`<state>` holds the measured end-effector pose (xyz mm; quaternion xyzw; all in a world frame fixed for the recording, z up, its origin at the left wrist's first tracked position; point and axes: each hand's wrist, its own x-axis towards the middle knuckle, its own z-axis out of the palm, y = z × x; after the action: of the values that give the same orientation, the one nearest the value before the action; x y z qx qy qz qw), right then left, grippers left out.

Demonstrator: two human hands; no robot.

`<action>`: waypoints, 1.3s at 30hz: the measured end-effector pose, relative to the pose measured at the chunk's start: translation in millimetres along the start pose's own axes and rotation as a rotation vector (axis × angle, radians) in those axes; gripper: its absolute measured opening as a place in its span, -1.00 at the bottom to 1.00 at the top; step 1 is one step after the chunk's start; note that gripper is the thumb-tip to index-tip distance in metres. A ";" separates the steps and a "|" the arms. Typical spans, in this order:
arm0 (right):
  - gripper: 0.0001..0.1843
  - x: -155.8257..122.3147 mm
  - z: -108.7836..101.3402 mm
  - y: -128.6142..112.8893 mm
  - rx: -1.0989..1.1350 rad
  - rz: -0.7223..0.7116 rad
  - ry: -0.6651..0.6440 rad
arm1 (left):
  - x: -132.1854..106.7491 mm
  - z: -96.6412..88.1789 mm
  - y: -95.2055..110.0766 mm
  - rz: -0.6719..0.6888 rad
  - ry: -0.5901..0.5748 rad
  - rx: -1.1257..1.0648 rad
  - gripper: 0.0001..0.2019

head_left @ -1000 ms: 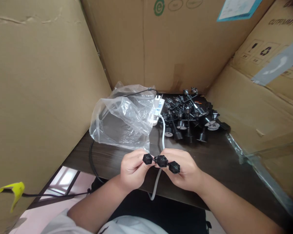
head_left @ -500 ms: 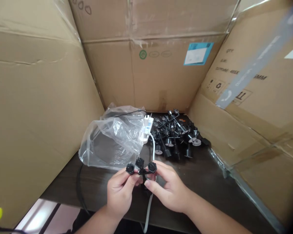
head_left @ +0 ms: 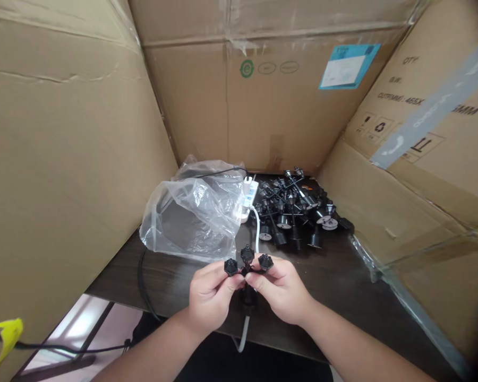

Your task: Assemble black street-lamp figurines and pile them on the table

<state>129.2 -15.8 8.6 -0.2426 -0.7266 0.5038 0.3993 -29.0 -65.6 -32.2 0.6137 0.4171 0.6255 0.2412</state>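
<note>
Between my hands, a small black model street lamp [head_left: 247,289] with three lantern heads stands roughly upright above the table's front part. My left hand [head_left: 210,294] pinches it from the left, thumb and fingers closed just under the left lantern. From the other side my right hand [head_left: 283,289] grips it under the right lantern, and the two thumbtips almost meet at the stem. The fingertips behind the lamp are partly hidden. Beyond my hands lies a heap of similar black lamps [head_left: 290,209] with round bases.
A clear plastic bag [head_left: 191,217] lies left of a white power strip [head_left: 249,199], whose white cable runs toward the front edge. Large cardboard boxes [head_left: 263,116] wall in the dark table [head_left: 322,297] at the left, back and right. A yellow tag [head_left: 10,339] hangs on a black cable at lower left.
The lamp has been tipped so its lantern tops and lower stem show more. My right thumb has moved up to the joint. The whole view has shifted a little.
</note>
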 end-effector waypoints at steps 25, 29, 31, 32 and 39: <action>-0.77 16.6 -49.2 18.6 -0.685 -0.225 0.624 | 4.7 6.4 -12.5 -0.578 0.251 -0.492 -0.52; -0.63 26.8 -97.9 28.9 -0.769 -0.127 0.938 | 9.2 6.9 -5.5 -0.595 0.241 -0.397 -0.62; -0.53 29.8 -119.1 34.4 -0.784 -0.055 1.028 | 11.9 7.4 -0.3 -0.591 0.228 -0.362 -0.64; -0.49 31.0 -127.5 36.8 -0.801 -0.016 1.047 | 12.9 7.6 1.8 -0.584 0.221 -0.349 -0.64; -0.45 40.8 -148.8 42.1 -0.959 0.122 0.967 | 13.4 6.0 4.8 -0.555 0.201 -0.304 -0.69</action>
<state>226.8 110.9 9.1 -0.6310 -0.5944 -0.0172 0.4983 -23.9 -56.0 -21.3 0.3690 0.4918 0.6484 0.4489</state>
